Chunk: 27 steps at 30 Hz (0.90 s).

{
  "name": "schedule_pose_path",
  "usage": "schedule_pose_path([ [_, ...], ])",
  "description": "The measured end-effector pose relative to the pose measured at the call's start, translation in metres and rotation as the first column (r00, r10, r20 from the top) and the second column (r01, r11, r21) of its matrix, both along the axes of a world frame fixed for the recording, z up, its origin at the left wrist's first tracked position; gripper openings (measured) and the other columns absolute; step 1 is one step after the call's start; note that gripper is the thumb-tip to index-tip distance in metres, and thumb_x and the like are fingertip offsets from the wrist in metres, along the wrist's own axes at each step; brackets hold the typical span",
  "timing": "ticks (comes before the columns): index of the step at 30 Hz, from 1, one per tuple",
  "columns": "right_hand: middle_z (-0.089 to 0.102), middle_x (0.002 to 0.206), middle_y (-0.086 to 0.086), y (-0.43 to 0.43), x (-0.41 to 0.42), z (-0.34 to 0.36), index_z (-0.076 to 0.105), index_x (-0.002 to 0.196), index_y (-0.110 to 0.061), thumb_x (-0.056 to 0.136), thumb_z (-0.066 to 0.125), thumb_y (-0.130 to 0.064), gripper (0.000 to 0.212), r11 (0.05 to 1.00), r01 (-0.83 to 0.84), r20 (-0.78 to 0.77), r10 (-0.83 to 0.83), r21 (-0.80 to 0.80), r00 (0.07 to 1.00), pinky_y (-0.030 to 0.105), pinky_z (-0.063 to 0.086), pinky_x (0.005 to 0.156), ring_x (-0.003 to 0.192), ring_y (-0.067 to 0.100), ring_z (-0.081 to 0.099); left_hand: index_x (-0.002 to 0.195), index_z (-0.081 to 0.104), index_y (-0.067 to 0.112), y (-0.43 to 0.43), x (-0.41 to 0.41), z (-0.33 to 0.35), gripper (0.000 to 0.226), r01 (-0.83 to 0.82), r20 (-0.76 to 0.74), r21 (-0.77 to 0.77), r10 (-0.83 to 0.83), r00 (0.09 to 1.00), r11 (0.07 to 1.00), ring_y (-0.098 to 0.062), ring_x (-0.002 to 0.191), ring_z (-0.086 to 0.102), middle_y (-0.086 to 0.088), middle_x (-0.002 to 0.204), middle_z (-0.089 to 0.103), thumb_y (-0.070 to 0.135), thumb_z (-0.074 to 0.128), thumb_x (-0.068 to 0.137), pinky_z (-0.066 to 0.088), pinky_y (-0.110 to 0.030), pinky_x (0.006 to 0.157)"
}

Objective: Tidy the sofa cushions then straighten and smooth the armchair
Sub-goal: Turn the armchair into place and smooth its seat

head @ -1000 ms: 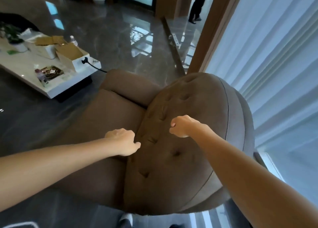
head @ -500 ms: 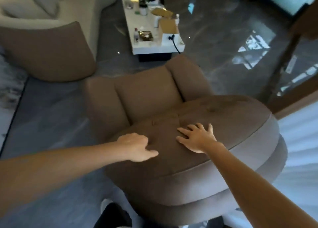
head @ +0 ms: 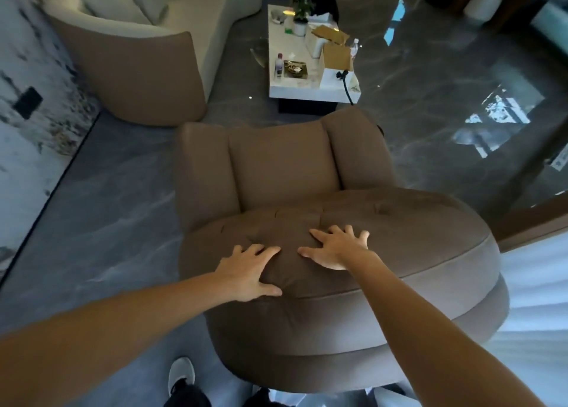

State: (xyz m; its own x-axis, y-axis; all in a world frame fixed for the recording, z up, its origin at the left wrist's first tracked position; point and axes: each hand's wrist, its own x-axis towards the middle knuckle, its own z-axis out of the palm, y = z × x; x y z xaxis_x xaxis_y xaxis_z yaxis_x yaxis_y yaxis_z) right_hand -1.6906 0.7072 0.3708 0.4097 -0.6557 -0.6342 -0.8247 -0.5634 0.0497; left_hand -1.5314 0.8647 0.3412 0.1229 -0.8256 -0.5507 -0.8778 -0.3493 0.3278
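Observation:
A brown armchair [head: 415, 253] fills the middle of the head view, seen from behind its tufted, rounded backrest, with the seat cushion [head: 282, 167] and two armrests beyond. My left hand [head: 250, 271] lies flat on the backrest's near left part, fingers spread, thumb along the piped edge. My right hand [head: 336, 248] rests palm down just to its right, fingers splayed. Neither hand holds anything. A cream sofa with pale cushions [head: 129, 4] stands at the upper left.
A white coffee table [head: 310, 94] with bottles, a plant, cardboard boxes and a black cable stands beyond the armchair. Glossy dark marble floor surrounds it. A pale rug [head: 33, 99] lies left. White curtains [head: 534, 299] hang right. My shoes show below.
The view swung left and down onto the armchair. Both hands went from fists to flat with spread fingers; the left hand opened last and slid toward the near edge.

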Motion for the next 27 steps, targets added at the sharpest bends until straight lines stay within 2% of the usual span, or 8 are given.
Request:
schedule_pose_path([
  [10,0.023,0.161,0.004,0.019,0.027,-0.001,0.017,0.149,-0.05,0.074,0.023,-0.087,0.084,1.0,0.021,0.025,-0.021,0.012,0.999,0.065,0.006,0.111,0.145,0.038,0.012,0.148,0.011,0.046,0.012,0.029,0.002,0.087,0.001,-0.02,0.005,-0.001,1.0,1.0,-0.039,0.14,0.023,0.007,0.16,0.021,0.068,0.058,0.079,0.04,-0.062,0.101],
  [20,0.024,0.16,0.007,0.043,0.082,-0.001,0.014,0.149,-0.052,0.073,0.024,-0.087,0.084,0.999,0.033,0.022,-0.033,-0.002,0.999,0.06,0.01,0.111,0.144,0.038,0.015,0.148,0.007,0.05,0.018,0.093,0.009,0.085,0.033,-0.049,0.051,-0.031,0.998,0.998,-0.036,0.143,0.017,0.011,0.162,0.013,0.065,0.057,0.082,0.035,-0.058,0.107],
  [27,0.024,0.159,0.009,0.057,0.124,0.003,0.01,0.149,-0.052,0.072,0.022,-0.088,0.086,1.0,0.029,0.034,-0.03,0.01,0.999,0.06,0.011,0.109,0.142,0.039,0.016,0.147,0.012,0.054,0.041,0.15,0.01,0.074,-0.024,-0.029,0.03,0.025,0.999,0.999,-0.032,0.143,0.019,0.013,0.162,0.014,0.063,0.053,0.086,0.035,-0.057,0.108],
])
